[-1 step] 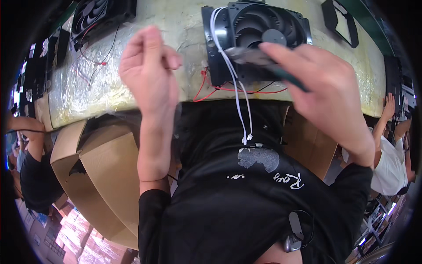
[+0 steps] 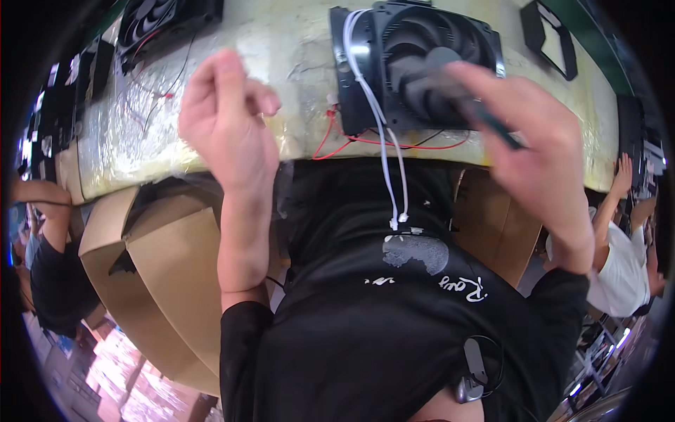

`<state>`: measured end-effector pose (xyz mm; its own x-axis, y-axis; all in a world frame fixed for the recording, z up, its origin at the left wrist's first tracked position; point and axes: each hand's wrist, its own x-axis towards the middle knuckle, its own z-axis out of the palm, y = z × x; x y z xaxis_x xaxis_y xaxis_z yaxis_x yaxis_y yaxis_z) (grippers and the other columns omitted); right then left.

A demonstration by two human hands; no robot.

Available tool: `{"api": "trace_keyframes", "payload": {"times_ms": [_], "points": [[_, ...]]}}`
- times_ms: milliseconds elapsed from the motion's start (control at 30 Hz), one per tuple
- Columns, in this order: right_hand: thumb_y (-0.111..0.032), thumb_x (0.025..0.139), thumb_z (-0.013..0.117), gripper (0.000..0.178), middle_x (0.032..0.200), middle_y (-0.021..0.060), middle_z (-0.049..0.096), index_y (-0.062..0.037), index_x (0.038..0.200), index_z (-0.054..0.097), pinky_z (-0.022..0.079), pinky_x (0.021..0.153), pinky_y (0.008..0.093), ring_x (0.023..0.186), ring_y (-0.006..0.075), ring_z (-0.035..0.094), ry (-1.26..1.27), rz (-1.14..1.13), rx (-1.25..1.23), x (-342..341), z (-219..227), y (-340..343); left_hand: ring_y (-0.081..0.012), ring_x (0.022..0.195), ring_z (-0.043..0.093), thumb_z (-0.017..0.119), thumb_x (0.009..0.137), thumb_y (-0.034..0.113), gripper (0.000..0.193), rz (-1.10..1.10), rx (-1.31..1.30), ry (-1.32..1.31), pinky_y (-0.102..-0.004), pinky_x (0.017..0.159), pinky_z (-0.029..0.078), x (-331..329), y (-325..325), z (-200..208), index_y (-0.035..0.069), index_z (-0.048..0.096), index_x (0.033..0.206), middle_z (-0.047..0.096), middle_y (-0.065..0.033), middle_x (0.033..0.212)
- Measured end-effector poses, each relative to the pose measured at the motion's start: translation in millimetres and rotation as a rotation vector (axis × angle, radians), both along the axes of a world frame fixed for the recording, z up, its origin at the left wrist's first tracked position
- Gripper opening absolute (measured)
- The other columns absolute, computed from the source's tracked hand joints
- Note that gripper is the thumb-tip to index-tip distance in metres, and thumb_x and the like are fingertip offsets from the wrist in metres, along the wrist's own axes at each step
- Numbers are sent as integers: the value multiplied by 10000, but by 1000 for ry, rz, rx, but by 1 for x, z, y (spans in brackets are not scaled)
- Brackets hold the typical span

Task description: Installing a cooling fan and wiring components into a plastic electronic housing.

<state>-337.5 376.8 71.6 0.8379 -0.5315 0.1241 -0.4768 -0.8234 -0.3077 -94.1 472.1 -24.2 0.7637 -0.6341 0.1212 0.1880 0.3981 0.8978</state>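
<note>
My right hand (image 2: 538, 123) is closed around pliers with dark green handles (image 2: 503, 130). Motion smears their jaws, which are over a black cooling fan (image 2: 397, 70) mounted on a dark panel. White cables (image 2: 373, 109) run down the panel's left side and hang over the table edge, their white connectors (image 2: 399, 221) in front of my shirt. Red wires (image 2: 394, 143) lie along the near edge of the panel. Left of the fan, my left hand (image 2: 228, 116) is raised over the table with curled fingers. Whatever it might hold is hidden.
Clear film covers part of the pale table (image 2: 302, 63). Another fan (image 2: 151, 24) with thin wires is at the far left, and a black frame (image 2: 552, 39) at the far right. Open cardboard boxes (image 2: 172, 260) stand below the near edge. Other people are at both sides.
My right hand and the pliers have moved right across the fan. My left hand has shifted slightly left, away from the panel. The fan panel appears a little farther right in view.
</note>
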Motion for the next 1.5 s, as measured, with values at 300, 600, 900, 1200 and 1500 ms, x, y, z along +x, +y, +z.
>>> {"api": "trace_keyframes", "payload": {"times_ms": [300, 600, 900, 1200, 1500], "points": [[-125, 922, 647, 355, 1273, 139, 624, -11, 1257, 621, 390, 1045, 353, 1209, 233, 558, -423, -543, -204, -95, -78, -59, -190, 609, 568, 663, 834, -72, 88, 186, 442, -1082, -269, 562, 461, 27, 123, -131, 1, 621, 810, 606, -99, 761], [-140, 752, 642, 478, 1337, 234, 483, 43, 1184, 549, 369, 1062, 505, 1288, 397, 445, 10, 220, -237, 28, -43, -21, -367, 1014, 637, 640, 762, 142, 312, -1112, 1600, -1209, -433, 874, 512, 49, 108, -156, 11, 690, 1040, 655, -231, 1100], [-198, 813, 530, 467, 1288, 231, 574, -22, 1241, 594, 432, 1012, 454, 1235, 365, 537, -112, 213, -346, 19, -46, -27, -143, 778, 619, 660, 898, 439, 478, -571, 383, -604, -294, 740, 481, 26, -176, 100, -26, 677, 1013, 642, -50, 834], [-211, 842, 501, 618, 1431, 152, 471, -149, 1452, 427, 116, 1135, 570, 1372, 298, 408, 32, 17, -414, 22, -53, -6, -307, 1192, 507, 696, 716, 619, 759, -951, 495, 134, -527, 998, 386, -20, -511, 28, 176, 540, 1312, 556, -106, 1308], [-177, 828, 527, 460, 1267, 266, 595, 41, 1227, 599, 445, 999, 550, 1177, 420, 585, 0, 94, -593, 4, -43, -24, -263, 819, 653, 650, 739, 354, 301, -938, 232, 242, -465, 831, 529, -36, -415, 139, 84, 673, 869, 690, -74, 876]]}}
